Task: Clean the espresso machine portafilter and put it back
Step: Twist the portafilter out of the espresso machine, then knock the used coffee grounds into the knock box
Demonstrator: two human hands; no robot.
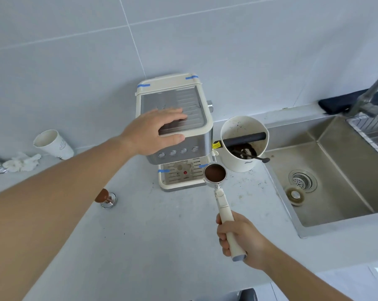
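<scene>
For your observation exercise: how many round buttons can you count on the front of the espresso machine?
4, in a row along the front panel: and, just below the left hand. The hand may hide others.

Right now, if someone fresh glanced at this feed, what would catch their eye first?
Probably the portafilter, its basket full of dark coffee grounds, held by its handle in the right hand just in front of the espresso machine. Next, the left hand lying flat on top of the machine. Then the white knock box with spent grounds inside, standing between the machine and the sink.
</scene>
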